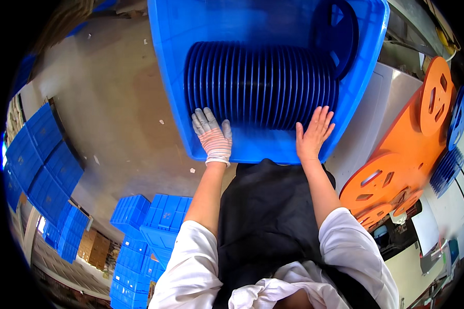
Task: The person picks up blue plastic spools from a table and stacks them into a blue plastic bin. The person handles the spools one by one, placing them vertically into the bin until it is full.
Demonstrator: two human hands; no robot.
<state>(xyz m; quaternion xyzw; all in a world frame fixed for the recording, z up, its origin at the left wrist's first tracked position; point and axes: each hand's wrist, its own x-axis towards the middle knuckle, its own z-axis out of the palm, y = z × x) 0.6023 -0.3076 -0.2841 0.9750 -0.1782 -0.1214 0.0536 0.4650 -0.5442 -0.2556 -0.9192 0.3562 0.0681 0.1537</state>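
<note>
A row of dark blue plastic reels (258, 85) stands on edge, side by side, inside a large blue plastic bin (167, 67). My left hand (211, 136), in a striped glove with grey fingers, lies at the near left of the row, fingers stretched out and thumb apart. At the near right, my bare right hand (316, 131) rests with its fingers spread against the reels' lower edge. Neither hand grips anything. One more blue reel with cut-out openings (345, 38) leans at the bin's far right corner. The bottoms of the reels are hidden.
Right of the bin is an orange machine (397, 129) with round slotted plates, and blue discs (448, 170) beside it. Stacked blue crates (162, 221) stand at the lower left, with more blue crates (41, 149) farther left. Small scraps lie on the grey floor (118, 108).
</note>
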